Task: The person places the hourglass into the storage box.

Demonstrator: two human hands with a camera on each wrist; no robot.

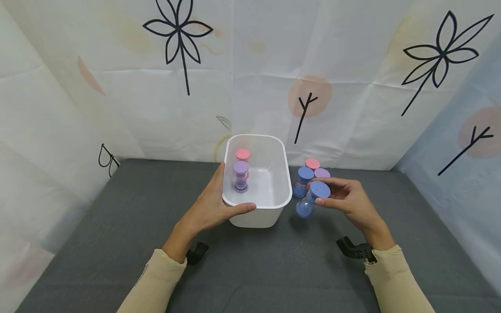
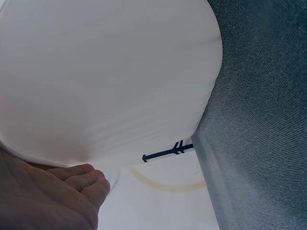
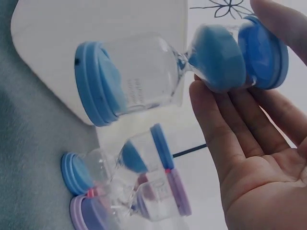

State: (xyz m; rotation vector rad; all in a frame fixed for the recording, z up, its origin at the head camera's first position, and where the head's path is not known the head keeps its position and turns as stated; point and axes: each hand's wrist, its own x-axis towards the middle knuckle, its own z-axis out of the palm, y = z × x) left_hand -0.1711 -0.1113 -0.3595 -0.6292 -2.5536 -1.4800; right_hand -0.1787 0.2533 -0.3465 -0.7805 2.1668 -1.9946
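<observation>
My left hand point(image 1: 211, 206) rests against the left side and front corner of a white plastic bin point(image 1: 256, 219), its thumb along the front rim. The left wrist view shows those fingers point(image 2: 84, 179) against the outer wall. In the bin stand a purple hourglass point(image 1: 241, 168) and, behind it, a pink hourglass point(image 1: 242, 154). My right hand point(image 1: 348, 200) holds a blue hourglass point(image 3: 144, 72) by its upper end, tilted, just right of the bin; thumb and fingers pinch it near the top cap. Blue sand shows in both of its bulbs.
Right of the bin, behind the held hourglass, stand another blue hourglass point(image 1: 305, 174), a purple one point(image 1: 322, 173) and a pink one point(image 1: 312, 163) close together. The grey tabletop point(image 1: 266, 274) meets a patterned cloth backdrop point(image 1: 258, 104) behind the bin.
</observation>
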